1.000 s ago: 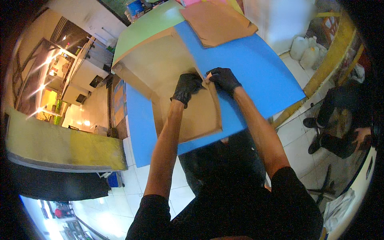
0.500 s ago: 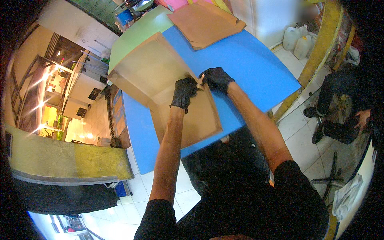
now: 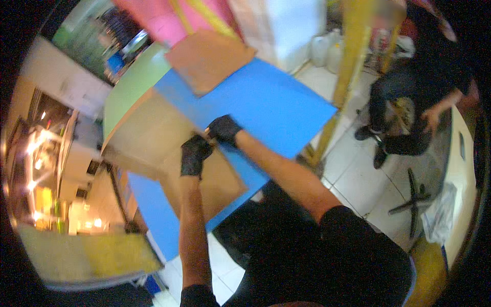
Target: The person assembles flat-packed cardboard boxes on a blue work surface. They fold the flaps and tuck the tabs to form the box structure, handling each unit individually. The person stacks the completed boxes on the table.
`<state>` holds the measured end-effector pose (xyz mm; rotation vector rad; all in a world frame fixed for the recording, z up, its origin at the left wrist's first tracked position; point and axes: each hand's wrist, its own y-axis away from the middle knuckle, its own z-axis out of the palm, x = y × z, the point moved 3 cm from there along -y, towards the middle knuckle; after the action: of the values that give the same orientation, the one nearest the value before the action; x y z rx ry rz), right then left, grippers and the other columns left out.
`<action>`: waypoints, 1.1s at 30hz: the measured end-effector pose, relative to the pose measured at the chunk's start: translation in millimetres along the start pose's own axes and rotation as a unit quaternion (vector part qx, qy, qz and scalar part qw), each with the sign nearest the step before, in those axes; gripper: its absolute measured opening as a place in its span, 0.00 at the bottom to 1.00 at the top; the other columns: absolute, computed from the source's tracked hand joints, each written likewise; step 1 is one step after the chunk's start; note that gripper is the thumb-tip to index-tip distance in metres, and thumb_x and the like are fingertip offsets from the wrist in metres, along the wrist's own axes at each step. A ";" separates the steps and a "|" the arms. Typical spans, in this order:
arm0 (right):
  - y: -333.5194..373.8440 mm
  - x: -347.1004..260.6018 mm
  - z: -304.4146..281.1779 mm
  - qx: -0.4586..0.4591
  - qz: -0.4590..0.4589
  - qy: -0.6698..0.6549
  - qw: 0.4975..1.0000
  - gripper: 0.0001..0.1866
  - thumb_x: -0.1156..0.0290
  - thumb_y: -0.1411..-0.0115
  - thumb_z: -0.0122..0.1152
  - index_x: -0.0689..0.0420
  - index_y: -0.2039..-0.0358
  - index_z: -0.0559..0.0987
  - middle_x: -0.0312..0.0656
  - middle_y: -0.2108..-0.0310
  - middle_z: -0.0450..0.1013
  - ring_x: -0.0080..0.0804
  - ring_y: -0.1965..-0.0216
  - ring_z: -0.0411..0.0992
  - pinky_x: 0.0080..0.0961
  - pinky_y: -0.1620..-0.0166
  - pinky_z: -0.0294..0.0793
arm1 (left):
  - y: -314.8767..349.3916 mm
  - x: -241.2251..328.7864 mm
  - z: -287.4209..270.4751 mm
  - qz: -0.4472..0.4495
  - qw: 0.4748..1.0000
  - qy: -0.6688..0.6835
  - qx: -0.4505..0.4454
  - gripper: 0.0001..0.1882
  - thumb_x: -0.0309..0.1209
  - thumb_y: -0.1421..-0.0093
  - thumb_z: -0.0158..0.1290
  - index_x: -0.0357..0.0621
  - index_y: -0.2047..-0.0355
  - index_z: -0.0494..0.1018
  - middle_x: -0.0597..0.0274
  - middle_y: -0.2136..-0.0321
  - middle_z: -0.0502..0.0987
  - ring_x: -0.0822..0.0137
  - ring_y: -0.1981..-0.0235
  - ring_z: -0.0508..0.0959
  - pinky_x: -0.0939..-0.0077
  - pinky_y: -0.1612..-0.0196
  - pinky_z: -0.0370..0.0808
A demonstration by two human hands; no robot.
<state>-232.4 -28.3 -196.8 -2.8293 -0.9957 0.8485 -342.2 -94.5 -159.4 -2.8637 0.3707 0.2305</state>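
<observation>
An unlidded brown cardboard box (image 3: 217, 187) lies on the blue part of the table (image 3: 276, 97), its raised lid panel (image 3: 153, 123) slanting away to the far left. My left hand (image 3: 196, 153), in a black glove, is at the inner face of the box's right side, fingers curled on the cardboard. From outside that same side, my right hand (image 3: 224, 129), also black-gloved, pinches the edge close to the left one. The fingertips of both nearly meet and are partly blurred.
Flat brown cardboard (image 3: 209, 59) lies at the table's far side, beside a green surface (image 3: 135, 82). Plastic jugs (image 3: 327, 48) stand on the floor beyond. A seated person (image 3: 409, 112) is at the right, near a yellow post (image 3: 345, 77) and a plastic bag (image 3: 440, 212).
The whole view has shifted, so table, box and hands sit further left and lower. Both hands stay at the box's right side. The seated person shows more fully.
</observation>
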 end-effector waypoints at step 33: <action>27.2 19.3 -61.3 0.118 0.040 -0.103 0.987 0.12 0.63 0.48 0.56 0.53 0.66 0.80 0.46 0.66 0.76 0.44 0.62 0.73 0.35 0.57 0.72 | 113.8 -132.9 41.5 -0.340 0.605 0.701 0.164 0.17 0.38 0.48 0.60 0.42 0.64 0.69 0.70 0.80 0.70 0.76 0.83 0.68 0.83 0.81 0.63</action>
<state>-173.5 -29.3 -159.3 -2.6363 -0.7437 1.2001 -504.9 -159.9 -199.4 -1.9076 -0.4499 -1.9920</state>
